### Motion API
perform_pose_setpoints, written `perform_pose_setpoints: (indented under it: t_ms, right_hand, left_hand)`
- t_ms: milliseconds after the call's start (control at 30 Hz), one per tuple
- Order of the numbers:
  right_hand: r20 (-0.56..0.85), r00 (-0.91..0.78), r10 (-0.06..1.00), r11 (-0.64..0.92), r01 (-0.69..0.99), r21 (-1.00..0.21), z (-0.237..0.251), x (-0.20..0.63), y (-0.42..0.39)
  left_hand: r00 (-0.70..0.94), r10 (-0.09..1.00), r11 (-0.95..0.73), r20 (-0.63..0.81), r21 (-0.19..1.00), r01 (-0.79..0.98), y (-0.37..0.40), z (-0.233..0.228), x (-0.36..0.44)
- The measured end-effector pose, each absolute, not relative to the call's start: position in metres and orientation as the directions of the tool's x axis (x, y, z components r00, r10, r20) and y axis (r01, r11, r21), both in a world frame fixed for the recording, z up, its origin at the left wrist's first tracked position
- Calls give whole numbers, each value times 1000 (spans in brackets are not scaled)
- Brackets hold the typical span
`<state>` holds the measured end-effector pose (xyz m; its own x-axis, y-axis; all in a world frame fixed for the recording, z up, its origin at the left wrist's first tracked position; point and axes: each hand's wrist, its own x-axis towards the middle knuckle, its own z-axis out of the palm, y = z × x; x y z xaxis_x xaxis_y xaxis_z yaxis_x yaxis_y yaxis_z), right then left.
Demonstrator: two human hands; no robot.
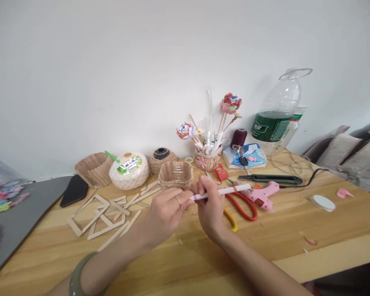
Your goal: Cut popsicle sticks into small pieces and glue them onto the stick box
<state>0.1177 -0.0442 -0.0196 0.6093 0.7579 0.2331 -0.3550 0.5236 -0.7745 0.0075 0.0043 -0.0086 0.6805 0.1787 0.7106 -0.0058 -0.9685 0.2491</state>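
My right hand [210,208] grips a white pen [231,190] with a pink band, holding it level above the wooden table [283,230]. My left hand [165,212], with a ring on one finger and a green bangle at the wrist, pinches the pen's left end. Just beyond my hands stands a small basket of ice-lolly sticks [175,174]. Loose sticks and stick frames [106,216] lie to the left of my left hand.
Red-handled scissors [242,205], a pink glue gun [263,195] and a dark utility knife [269,179] lie right of my hands. Behind are a coconut [129,170], a twine ball [163,158], a holder of paper flowers [207,158] and a large plastic bottle [277,117].
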Motion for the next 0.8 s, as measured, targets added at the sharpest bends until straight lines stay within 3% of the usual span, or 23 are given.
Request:
perform_pose_setpoints:
  t_ms: [67, 133, 267, 367, 467, 600, 667, 800]
  right_hand:
    - [230, 615, 755, 525, -357, -772, -20, 118, -43]
    - [230, 606, 761, 517, -354, -779, -20, 119, -42]
    - [255, 560, 788, 486, -313, -816, -15, 128, -41]
    - [304, 587, 751, 515, -231, -826, -7, 139, -44]
    - [355, 632, 689, 547, -132, -826, -1, 148, -45]
    - [398, 640, 657, 520, -2, -854, 4, 155, -47]
    - [435, 700, 567, 532, 92, -842, 9, 165, -49]
    - [513, 812, 280, 488, 339, -804, 21, 204, -48]
  left_hand:
    - [672, 157, -978, 723, 209, 4, 2, -9, 9]
    - [675, 182, -970, 715, 243, 5, 2, -8, 10]
    - [698, 366, -873, 615, 487, 28, 6, -3, 10]
    - [664, 494, -780, 561, 624, 53, 12, 4, 8]
    - [635, 580, -702, 511, 709, 71, 16, 10, 7]
    - [644, 607, -642, 465, 765, 52, 18, 13, 5]
    - [576, 679, -568, 455, 823, 21, 21, 15, 4]
    - [458, 806, -423, 375, 906, 2, 33, 19, 0]
